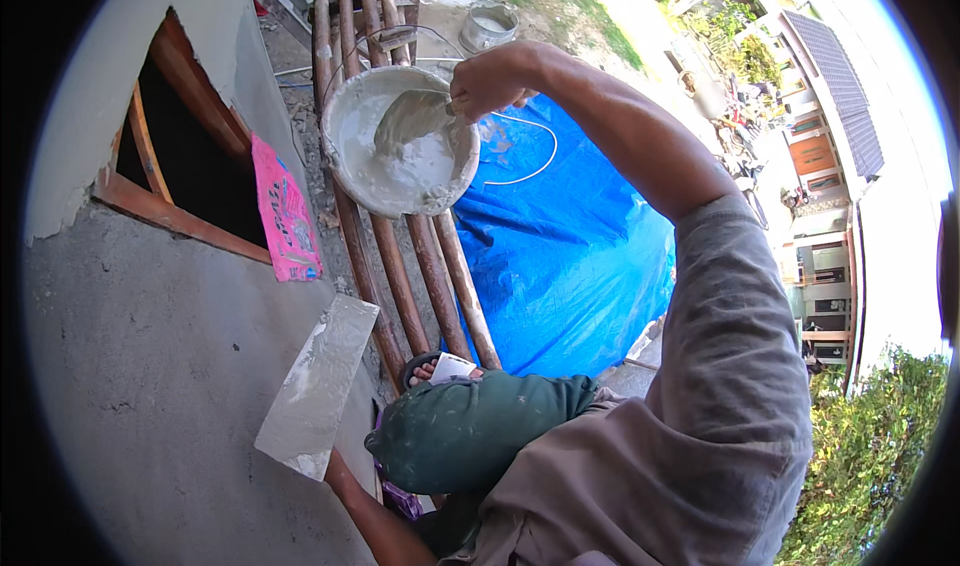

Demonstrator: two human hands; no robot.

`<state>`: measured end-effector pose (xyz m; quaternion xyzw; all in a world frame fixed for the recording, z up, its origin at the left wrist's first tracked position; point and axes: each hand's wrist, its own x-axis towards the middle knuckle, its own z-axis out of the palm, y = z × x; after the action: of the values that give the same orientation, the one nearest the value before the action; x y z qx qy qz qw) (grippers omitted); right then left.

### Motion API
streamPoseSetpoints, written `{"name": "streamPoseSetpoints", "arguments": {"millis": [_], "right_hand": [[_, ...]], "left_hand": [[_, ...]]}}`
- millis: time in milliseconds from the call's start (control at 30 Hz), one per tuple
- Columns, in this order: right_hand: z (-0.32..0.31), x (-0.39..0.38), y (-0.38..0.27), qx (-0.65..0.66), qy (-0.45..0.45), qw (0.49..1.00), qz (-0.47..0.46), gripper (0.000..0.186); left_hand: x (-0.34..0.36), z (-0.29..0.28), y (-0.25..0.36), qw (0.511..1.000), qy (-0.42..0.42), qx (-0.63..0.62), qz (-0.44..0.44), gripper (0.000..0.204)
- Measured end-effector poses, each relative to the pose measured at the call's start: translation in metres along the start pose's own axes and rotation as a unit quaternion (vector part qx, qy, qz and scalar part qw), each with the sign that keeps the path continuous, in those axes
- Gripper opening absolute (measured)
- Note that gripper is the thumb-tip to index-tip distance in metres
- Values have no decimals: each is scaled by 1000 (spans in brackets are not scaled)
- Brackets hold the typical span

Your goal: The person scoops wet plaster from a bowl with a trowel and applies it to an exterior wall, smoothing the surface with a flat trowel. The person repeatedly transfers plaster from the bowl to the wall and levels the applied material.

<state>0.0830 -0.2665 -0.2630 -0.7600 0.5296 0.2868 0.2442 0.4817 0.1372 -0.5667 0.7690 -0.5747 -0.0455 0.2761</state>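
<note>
My right hand reaches out over a round bucket of wet grey plaster. Its fingers are closed round the handle of a trowel, whose broad blade is coated and dips into the mix. Lower down, beside the wall, a flat rectangular plaster board is held up at a slant by my left hand. The board hides the left hand's fingers; only the wrist shows at its lower edge. Grey plaster is smeared over the board's face.
The bucket stands on a row of wooden poles. Left is a grey wall with a wood-framed opening and a pink bag at its corner. Right lies a blue tarp; a second bucket is farther off.
</note>
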Motion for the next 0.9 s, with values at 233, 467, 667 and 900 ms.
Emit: {"name": "streamPoseSetpoints", "arguments": {"millis": [233, 467, 667, 900], "right_hand": [[94, 113, 22, -137, 62, 986, 75, 36], [46, 41, -44, -236, -28, 971, -25, 28], [84, 70, -27, -231, -46, 972, -3, 36], [-15, 33, 31, 12, -35, 997, 64, 23]], "left_hand": [[0, 18, 15, 999, -29, -16, 37, 39], [-11, -8, -3, 999, -15, 25, 19, 39], [-16, 16, 15, 999, -25, 1, 32, 40], [-20, -4, 4, 999, -17, 32, 27, 41]]}}
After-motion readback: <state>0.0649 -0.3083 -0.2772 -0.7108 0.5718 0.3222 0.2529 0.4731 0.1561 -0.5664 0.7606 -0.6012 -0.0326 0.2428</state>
